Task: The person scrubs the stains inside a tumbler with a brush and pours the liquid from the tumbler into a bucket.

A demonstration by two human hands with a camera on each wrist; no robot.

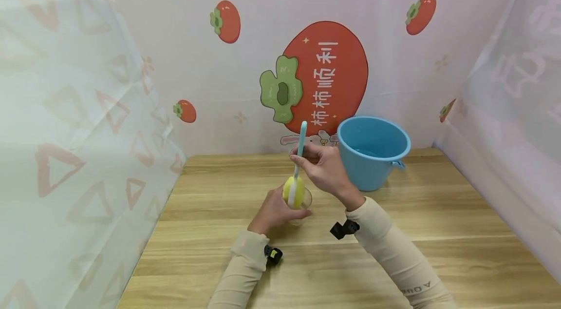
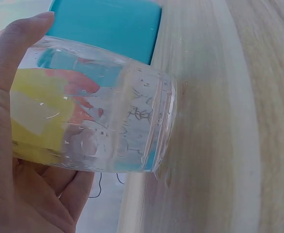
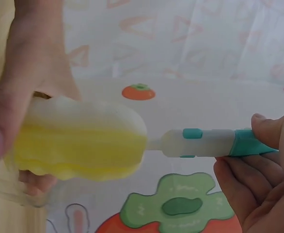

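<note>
My left hand (image 1: 277, 210) grips a clear glass cup (image 2: 108, 107) around its side, near the wooden tabletop. A yellow and white sponge brush (image 3: 84, 138) sits partly inside the cup's mouth, with much of the sponge above the rim. Above it, my right hand (image 1: 322, 166) pinches the teal and white brush handle (image 1: 302, 138) between thumb and fingers. In the right wrist view the thumb lies on the handle's teal part (image 3: 251, 141). Through the cup's wall the left wrist view shows the yellow sponge end.
A blue bucket (image 1: 372, 167) stands at the back right of the wooden table (image 1: 210, 250), close beyond my right hand. White printed cloth (image 1: 175, 55) hangs behind the table and along both sides.
</note>
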